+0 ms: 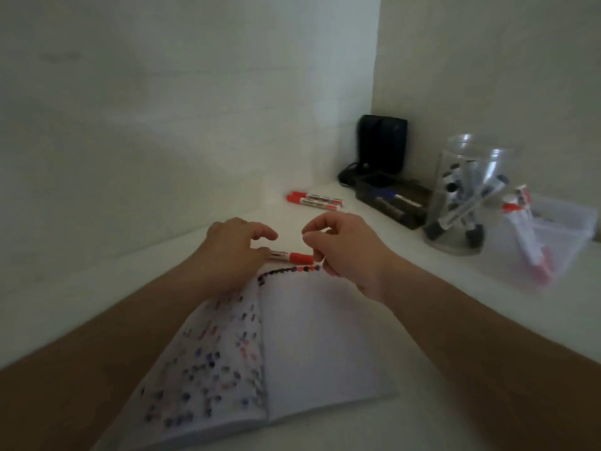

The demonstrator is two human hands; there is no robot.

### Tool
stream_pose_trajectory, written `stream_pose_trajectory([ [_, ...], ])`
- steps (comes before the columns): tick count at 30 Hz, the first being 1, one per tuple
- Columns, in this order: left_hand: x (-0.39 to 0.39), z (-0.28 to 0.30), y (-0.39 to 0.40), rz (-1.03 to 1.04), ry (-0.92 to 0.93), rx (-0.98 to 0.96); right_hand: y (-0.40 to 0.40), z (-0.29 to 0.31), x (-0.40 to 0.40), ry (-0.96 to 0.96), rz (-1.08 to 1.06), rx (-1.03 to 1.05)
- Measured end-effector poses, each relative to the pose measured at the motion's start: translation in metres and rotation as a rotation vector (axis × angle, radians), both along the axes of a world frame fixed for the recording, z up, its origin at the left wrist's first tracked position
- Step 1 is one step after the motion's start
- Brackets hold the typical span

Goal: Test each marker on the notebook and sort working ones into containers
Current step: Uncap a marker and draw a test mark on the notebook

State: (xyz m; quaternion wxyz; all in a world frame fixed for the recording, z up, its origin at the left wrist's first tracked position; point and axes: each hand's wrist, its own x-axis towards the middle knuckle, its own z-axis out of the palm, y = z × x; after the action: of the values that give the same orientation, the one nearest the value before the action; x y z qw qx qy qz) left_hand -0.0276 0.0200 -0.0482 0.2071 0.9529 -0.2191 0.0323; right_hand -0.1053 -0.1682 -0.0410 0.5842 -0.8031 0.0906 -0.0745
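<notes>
Notebook [292,353] open right under you, left page thick with test dots, a fresh row along its far edge. Just beyond that edge, your left hand [234,252] grips the red marker [292,257] by the barrel, and your right hand [341,249] pinches at its red cap. Pull straight along the barrel, steady. Two more red markers [314,200] wait toward the bench's back wall; containers sit right.
</notes>
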Motion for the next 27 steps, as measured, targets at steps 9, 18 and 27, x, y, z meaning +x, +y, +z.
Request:
stream_pose_trajectory([
  [9,0.025,-0.035,0.0,-0.134,-0.269,0.033,0.018,-0.031,0.037,-0.202,0.155,-0.817],
  [18,0.003,-0.023,-0.004,-0.292,-0.242,-0.685,0.013,-0.024,0.037,-0.41,-0.041,-0.627],
  [27,0.005,-0.033,-0.011,-0.406,-0.236,-0.369,0.011,-0.022,0.031,-0.154,0.113,0.523],
])
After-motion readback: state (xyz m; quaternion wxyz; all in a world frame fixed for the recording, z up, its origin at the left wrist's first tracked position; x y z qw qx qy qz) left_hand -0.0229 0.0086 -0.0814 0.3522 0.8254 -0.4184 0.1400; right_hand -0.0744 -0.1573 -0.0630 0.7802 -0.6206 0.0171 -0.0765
